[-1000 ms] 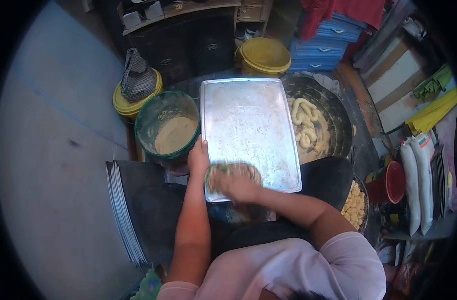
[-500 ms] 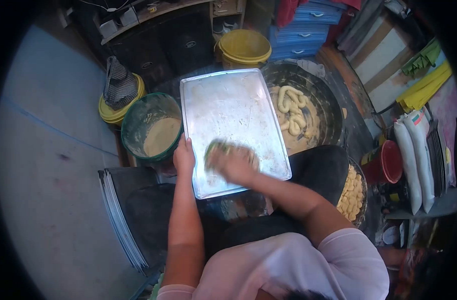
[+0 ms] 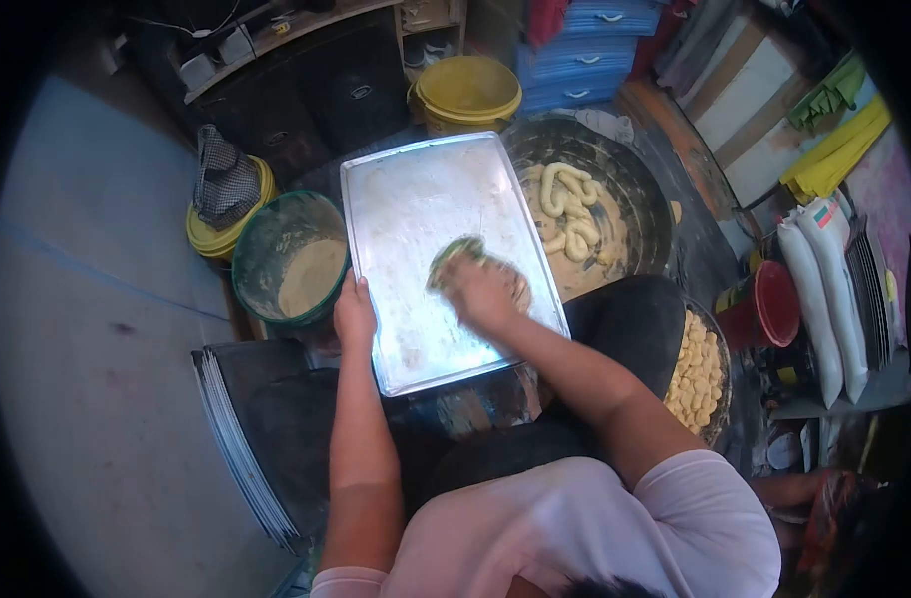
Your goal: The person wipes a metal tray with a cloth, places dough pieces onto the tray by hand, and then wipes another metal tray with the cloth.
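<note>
Metal tray (image 3: 436, 199) gripped at its left edge by left hand (image 3: 355, 315). Blurred cloth (image 3: 465, 261) pressed on tray face under right hand (image 3: 483, 295); finger closure there can't be told.

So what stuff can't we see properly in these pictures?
All in the head view:
- The thing under the right hand: blurred.
- Some left hand fingers: hidden beneath the tray.
- Small print on the white bags: too tiny.
- How far the yellow pieces spread: dark knee blocks it.
</note>
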`<state>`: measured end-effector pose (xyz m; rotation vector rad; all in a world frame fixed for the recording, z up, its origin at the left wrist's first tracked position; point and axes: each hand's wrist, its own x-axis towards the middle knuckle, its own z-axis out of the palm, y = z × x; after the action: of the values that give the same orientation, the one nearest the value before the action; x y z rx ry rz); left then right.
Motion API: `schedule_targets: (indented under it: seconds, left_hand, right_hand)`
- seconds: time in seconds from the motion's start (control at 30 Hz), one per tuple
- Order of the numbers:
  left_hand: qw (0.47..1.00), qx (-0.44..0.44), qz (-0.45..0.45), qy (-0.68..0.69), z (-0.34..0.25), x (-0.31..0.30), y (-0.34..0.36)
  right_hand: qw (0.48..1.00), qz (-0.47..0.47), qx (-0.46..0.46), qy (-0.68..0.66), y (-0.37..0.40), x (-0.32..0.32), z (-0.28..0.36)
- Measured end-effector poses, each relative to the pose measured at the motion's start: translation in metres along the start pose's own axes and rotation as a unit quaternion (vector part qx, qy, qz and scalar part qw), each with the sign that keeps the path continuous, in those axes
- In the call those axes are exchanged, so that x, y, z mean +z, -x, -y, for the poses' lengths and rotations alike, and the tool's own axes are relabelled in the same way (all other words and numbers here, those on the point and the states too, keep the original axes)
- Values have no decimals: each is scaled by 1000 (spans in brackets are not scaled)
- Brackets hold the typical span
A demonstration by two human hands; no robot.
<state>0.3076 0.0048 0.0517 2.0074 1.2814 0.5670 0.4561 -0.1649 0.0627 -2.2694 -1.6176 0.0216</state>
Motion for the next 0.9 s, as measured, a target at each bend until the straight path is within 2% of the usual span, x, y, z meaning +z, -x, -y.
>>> schedule_targets:
  seconds: [0.03, 0.07, 0.1, 0.17, 0.23, 0.3, 0.33, 0.4, 0.43, 0.47, 0.5, 0.57, 0.63, 0.7, 0.77, 0.9]
  left_hand:
    - [1000, -12, 8, -17, -3, -3, 1]
    - [999, -23, 17, -34, -5, -3, 2]
    - [999, -23, 17, -35, -5, -3, 2]
    - [1000, 2, 12, -24, -2, -2, 3]
    - [1000, 14, 16, -19, 8, 5, -3]
    - [999, 29, 18, -14, 11, 6, -4]
    - [1000, 18, 15, -16, 8, 5, -3]
    - [1000, 11, 13, -15, 2, 6, -1]
    - [1000, 5, 5, -21, 2, 6, 0]
    - [1000, -2, -4, -26, 1, 5, 0]
    - [1000, 0, -6, -23, 0, 5, 0]
    - [999, -2, -5, -45, -1, 3, 1]
    - [999, -4, 3, -50, 0, 2, 2]
    - [998, -5, 11, -61, 4, 1, -2]
    - [998, 45, -13, -47, 11, 6, -1]
    - [999, 8, 17, -31, 0, 1, -1]
  right_hand:
    - [994, 99, 21, -51, 9, 4, 19]
    - [991, 54, -115, -50, 32, 7, 28]
    - [984, 64, -158, -52, 44, 6, 35]
    - [983, 70, -155, -73, 51, -7, 16]
    - [998, 53, -16, -38, 38, -17, -17]
    - [995, -54, 84, -23, 26, -32, -46]
    - [995, -54, 85, -21, 18, -34, -47]
    - [981, -101, 163, 5, 2, -30, -39]
    - [986, -106, 131, 17, -3, -13, -34]
    - [993, -35, 92, 66, -6, -7, -16]
    - [983, 22, 180, -7, -7, -23, 28]
    - [994, 94, -5, -51, 15, 25, 63]
    - [974, 102, -172, -108, 55, 19, 100]
    - [949, 165, -227, -141, 75, -7, 89]
    - [958, 195, -189, -88, 96, -36, 49]
    - [984, 157, -77, -29, 143, -81, -36]
